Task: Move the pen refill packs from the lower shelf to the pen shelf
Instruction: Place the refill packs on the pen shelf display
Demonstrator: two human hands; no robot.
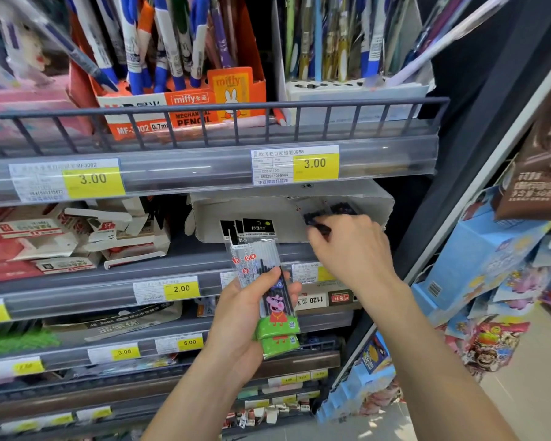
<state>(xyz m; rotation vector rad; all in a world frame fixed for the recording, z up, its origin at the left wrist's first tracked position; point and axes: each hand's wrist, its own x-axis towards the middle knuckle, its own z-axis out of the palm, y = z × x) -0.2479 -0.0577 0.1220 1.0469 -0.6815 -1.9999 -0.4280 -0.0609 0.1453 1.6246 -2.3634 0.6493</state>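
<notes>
The left hand (245, 316) is gripping a small stack of refill packs (261, 281) upright, thumb across the front, in front of the lower shelf's front edge (109, 297). The right hand (350, 246) is reaching into the torn cardboard box (268, 218) at the right end of that shelf, its fingers curling round more dark packs (322, 218); these are blurred, so how firm the grip is I cannot tell. The stack in the left hand is fanning out at the top, so a pack could be slipping loose as more are added, and the box's ragged rim could be catching a pack on the way out. Lifting them to the pen shelf (204, 167) above, the railing (204, 111) along its front edge may be snagging the tall packs. The packs are showing a cartoon pig and red 8s. The orange box (185, 113) above is reading "miffy", "MECHANICAL PENCIL", "MF-3002 0.7mm". The yellow price tags (315, 165) are reading 3.00 and 2.00.
</notes>
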